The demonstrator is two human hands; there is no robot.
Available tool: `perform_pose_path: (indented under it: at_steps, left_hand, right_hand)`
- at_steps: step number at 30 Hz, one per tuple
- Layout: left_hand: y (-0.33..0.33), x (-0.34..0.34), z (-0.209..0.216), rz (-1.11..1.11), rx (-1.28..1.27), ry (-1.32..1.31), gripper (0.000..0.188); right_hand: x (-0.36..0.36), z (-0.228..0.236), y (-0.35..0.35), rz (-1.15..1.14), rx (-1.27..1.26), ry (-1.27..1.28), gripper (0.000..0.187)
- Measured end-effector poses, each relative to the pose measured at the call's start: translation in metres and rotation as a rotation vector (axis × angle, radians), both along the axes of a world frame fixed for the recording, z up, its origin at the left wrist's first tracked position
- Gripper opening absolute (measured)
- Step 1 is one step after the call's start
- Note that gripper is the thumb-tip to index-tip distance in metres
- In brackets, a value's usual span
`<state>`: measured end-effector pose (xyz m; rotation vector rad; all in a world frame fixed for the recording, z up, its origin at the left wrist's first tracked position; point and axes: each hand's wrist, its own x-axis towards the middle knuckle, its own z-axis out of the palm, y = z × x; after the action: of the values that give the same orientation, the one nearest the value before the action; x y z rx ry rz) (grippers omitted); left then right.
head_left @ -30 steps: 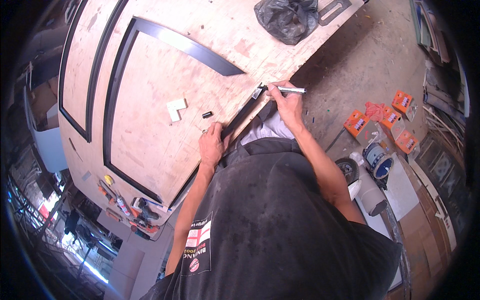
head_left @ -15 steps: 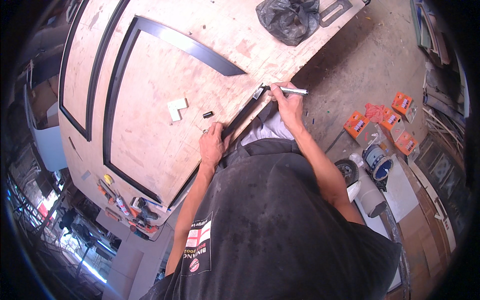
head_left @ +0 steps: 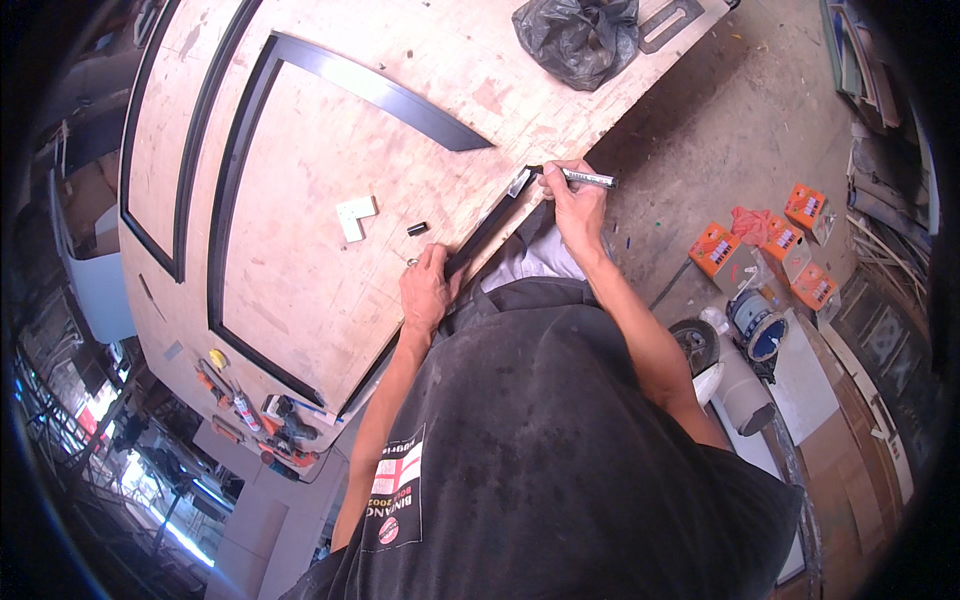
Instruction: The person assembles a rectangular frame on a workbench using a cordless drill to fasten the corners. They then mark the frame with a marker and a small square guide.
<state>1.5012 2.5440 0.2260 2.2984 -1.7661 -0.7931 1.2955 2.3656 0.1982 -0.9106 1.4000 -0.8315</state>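
Observation:
My right hand (head_left: 577, 208) pinches a marker pen (head_left: 590, 179) with a pale barrel. Its tip is at the far end of a black metal bar (head_left: 488, 228) that lies along the near edge of the wooden worktable (head_left: 300, 180). A small shiny piece (head_left: 519, 183) sits at that bar end. Closed around the same bar, lower down, is my left hand (head_left: 424, 292), fingers on the table side. A black pen cap (head_left: 417, 229) and a white L-shaped corner piece (head_left: 356, 217) lie just beyond my left hand.
Black frame pieces (head_left: 222, 200) cover the table's left part; a wide black strip (head_left: 385, 93) lies farther back. A black plastic bag (head_left: 585, 45) is at the far edge. Power tools (head_left: 288, 420) are by the left corner. Orange boxes (head_left: 714, 248) and a bucket (head_left: 757, 325) stand on the floor.
My right hand has shifted very slightly away from me, and the marker has turned a little in its fingers. My left hand stays in place on the bar.

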Motion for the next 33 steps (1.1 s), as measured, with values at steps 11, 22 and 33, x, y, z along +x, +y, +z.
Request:
perform_pose_path:
  at_steps: [11, 22, 33]
  left_hand:
    - [0.000, -0.001, 0.001, 0.006, -0.020, 0.015, 0.035]
    - [0.000, -0.001, 0.001, 0.010, 0.011, -0.001, 0.034]
    - [0.001, -0.001, 0.001, 0.007, -0.026, -0.001, 0.033]
  right_hand:
    - [0.000, 0.017, 0.004, 0.046, 0.026, -0.040, 0.024]
    - [0.000, 0.013, 0.002, 0.056, -0.012, -0.007, 0.024]
    - [-0.002, 0.009, 0.003, 0.090, -0.020, 0.010, 0.025]
